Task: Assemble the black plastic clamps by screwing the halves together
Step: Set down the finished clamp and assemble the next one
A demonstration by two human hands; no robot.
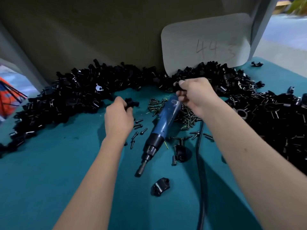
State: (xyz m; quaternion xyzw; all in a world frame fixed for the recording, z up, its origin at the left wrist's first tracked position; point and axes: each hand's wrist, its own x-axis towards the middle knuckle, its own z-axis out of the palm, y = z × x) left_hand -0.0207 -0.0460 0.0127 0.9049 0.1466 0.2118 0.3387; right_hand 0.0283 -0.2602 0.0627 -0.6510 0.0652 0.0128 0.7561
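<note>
My left hand (118, 117) grips a black clamp half (132, 103) just above the teal table (49, 171). My right hand (194, 95) pinches another black clamp piece (177, 85) between thumb and fingers, over the rear end of the blue electric screwdriver (163, 123). The screwdriver lies on the table between my hands, its bit pointing toward me. Loose black screws (187, 117) are scattered around it. One assembled-looking clamp (160, 186) lies near the front, another clamp piece (181, 152) right of the screwdriver's tip.
Big heaps of black clamp halves curve along the back left (66, 97) and the right (274, 117). The screwdriver's black cable (200, 163) runs toward me. A grey card marked with numbers (206, 44) leans on the back wall.
</note>
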